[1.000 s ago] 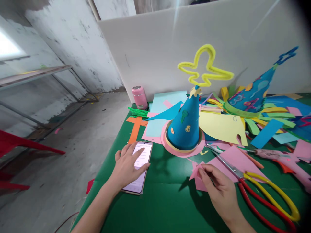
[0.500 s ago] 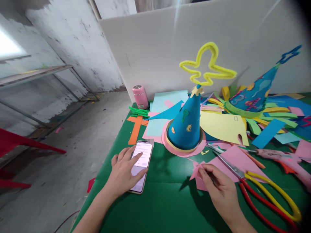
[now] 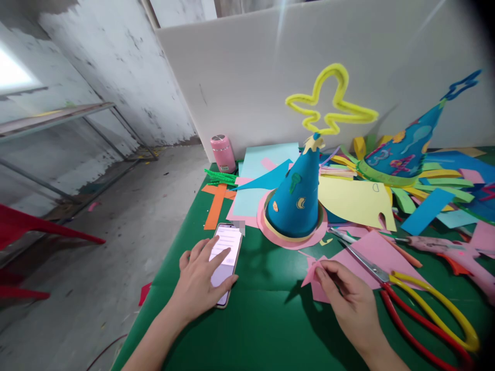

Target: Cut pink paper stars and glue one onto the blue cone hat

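Phone [image 3: 225, 269] flat on the green table [image 3: 266, 319] under the left hand [image 3: 199, 281], screen up, probably for easy one-handed tapping. Fingers loosely spread over it, no grip; can't tell about actual contact with the glass. Over in the right hand [image 3: 350, 296], a closed thumb-and-finger pinch on a small pink paper scrap [image 3: 310, 276], maybe just to hang onto it. Scissors [image 3: 377, 274] beside that hand, partly across a pink sheet [image 3: 398, 260], seemingly for easy reach.

No text is legible — phone [image 3: 225, 271] and pink bottle [image 3: 223, 155] lettering blurs.
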The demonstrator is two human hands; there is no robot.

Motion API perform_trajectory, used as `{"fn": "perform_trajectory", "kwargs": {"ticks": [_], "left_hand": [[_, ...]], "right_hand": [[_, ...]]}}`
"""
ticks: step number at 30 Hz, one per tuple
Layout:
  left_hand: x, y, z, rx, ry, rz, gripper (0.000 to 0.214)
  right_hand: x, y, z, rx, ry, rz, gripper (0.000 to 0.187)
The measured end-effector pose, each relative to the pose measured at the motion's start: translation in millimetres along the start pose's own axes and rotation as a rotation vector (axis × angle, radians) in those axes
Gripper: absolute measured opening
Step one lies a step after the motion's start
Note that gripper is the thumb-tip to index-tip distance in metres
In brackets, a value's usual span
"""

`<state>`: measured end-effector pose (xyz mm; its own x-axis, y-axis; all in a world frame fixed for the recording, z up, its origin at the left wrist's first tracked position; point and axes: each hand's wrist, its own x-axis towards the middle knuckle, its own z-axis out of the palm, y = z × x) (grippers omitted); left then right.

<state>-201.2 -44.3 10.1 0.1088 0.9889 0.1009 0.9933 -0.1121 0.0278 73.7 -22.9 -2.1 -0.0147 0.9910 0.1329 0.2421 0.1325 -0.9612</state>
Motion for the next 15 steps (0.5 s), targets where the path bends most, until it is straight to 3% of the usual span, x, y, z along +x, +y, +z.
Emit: {"fn": "perform_trajectory", "kwargs": {"ticks": [8, 15], "left_hand": [[-10.7, 5.0, -3.7, -0.016, 0.137, -0.022, 0.040], [-27.8, 15.1, 0.6, 0.005, 0.120, -0.009, 0.042]], "right_hand": [[0.0, -0.5, -0.1, -0.009, 0.004, -0.019, 0.017], [-0.5, -0.2, 0.0, -0.014, 0.001, -0.025, 0.018]]}}
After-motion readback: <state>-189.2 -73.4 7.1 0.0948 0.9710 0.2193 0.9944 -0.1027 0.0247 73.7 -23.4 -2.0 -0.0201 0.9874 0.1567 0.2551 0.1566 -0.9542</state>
